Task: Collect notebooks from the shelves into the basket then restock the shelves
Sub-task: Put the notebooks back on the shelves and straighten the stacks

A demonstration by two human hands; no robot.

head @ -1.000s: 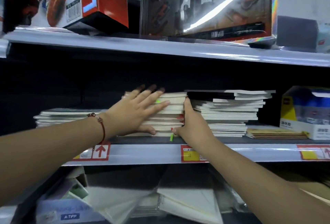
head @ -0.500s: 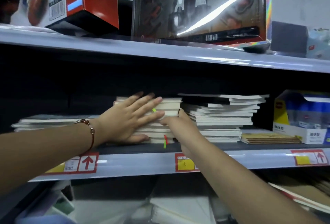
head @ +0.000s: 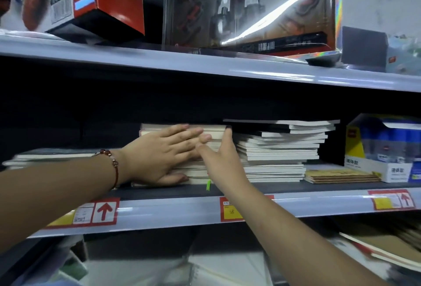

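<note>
A tall pile of cream notebooks (head: 214, 134) lies flat in the middle of the shelf (head: 319, 189). Just beside it, toward the right end, sits a messier white pile (head: 280, 155). A low flat pile (head: 52, 157) lies toward the left end.

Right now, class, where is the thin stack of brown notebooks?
In the head view, the brown notebooks lie flat on the middle shelf, right of the tall white stack and left of the blue-and-yellow box.

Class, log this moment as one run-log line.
left hand: flat on middle stack of white notebooks | right hand: against stack's right side | grey shelf
</note>
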